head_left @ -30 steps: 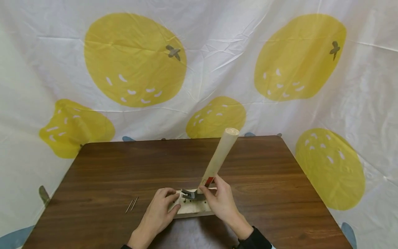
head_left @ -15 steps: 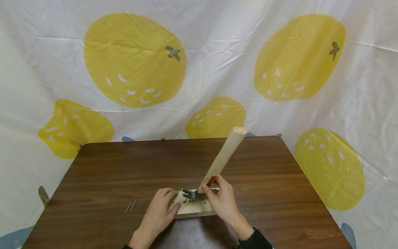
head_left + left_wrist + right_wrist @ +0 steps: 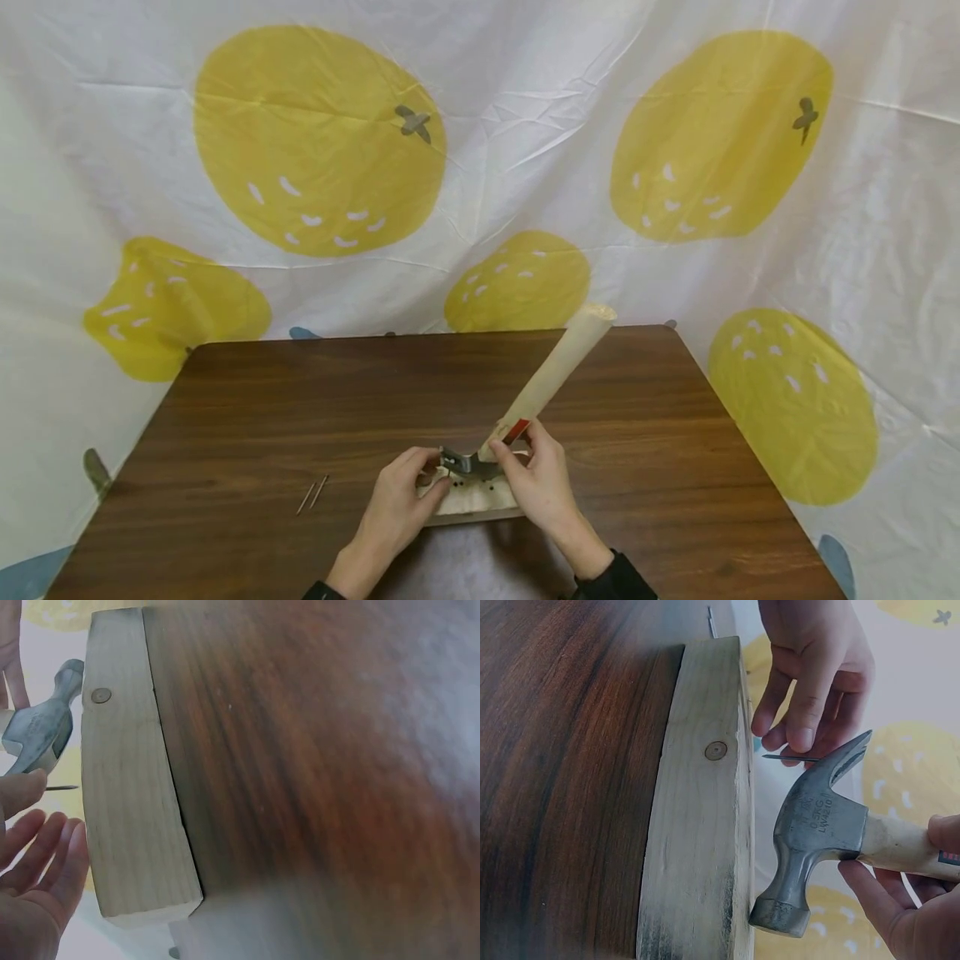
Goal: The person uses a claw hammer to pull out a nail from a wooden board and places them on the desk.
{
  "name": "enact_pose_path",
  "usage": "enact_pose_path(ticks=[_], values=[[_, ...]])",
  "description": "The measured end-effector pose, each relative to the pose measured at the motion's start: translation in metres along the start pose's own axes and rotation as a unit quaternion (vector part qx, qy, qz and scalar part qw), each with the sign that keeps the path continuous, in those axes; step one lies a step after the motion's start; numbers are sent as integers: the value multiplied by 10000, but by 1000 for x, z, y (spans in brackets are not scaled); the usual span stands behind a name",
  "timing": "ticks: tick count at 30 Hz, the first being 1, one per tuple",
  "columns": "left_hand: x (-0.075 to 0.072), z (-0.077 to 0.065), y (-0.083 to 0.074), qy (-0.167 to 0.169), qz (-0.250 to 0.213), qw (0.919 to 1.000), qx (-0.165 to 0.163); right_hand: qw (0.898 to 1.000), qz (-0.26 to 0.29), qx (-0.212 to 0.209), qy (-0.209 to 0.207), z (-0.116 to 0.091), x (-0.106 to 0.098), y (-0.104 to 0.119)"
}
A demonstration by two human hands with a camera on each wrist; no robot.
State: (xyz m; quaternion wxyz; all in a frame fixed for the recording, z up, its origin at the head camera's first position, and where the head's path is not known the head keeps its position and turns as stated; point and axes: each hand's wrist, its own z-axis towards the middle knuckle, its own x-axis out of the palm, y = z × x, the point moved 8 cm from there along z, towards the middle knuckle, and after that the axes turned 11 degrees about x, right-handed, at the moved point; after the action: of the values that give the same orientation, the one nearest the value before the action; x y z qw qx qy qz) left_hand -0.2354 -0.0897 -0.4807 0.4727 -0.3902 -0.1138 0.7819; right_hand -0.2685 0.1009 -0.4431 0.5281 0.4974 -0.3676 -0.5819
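My right hand (image 3: pixel 542 483) holds a claw hammer (image 3: pixel 821 817) by the handle's lower end. The pale handle (image 3: pixel 558 367) tilts up to the right, and the claw points left. A nail (image 3: pixel 789 757) sits at the claw, its point down and clear of the wooden block (image 3: pixel 135 787). My left hand (image 3: pixel 401 500) is beside the claw, with the thumb close against the nail and the fingertips apart. Whether it touches the nail is hard to tell. Several small dark holes show on the block's top face.
Two loose nails (image 3: pixel 312 493) lie on the brown table (image 3: pixel 300 400), left of my left hand. A white cloth (image 3: pixel 517 150) printed with yellow fruit hangs behind the table.
The hammer handle has tipped further right, and the claw has risen with the nail. My left hand has shifted from the block's left end towards the claw.
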Motion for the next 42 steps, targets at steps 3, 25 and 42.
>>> enact_pose_path(ticks=[3, 25, 42], values=[[0, 2, -1, -85, 44, 9999, 104, 10000, -18, 39, 39, 1, -1, -2], [7, 6, 3, -514, -317, 9982, 67, 9994, 210, 283, 26, 0, -6, -3], [5, 6, 3, -687, -414, 9967, 116, 9991, 333, 269, 71, 0, -5, -6]])
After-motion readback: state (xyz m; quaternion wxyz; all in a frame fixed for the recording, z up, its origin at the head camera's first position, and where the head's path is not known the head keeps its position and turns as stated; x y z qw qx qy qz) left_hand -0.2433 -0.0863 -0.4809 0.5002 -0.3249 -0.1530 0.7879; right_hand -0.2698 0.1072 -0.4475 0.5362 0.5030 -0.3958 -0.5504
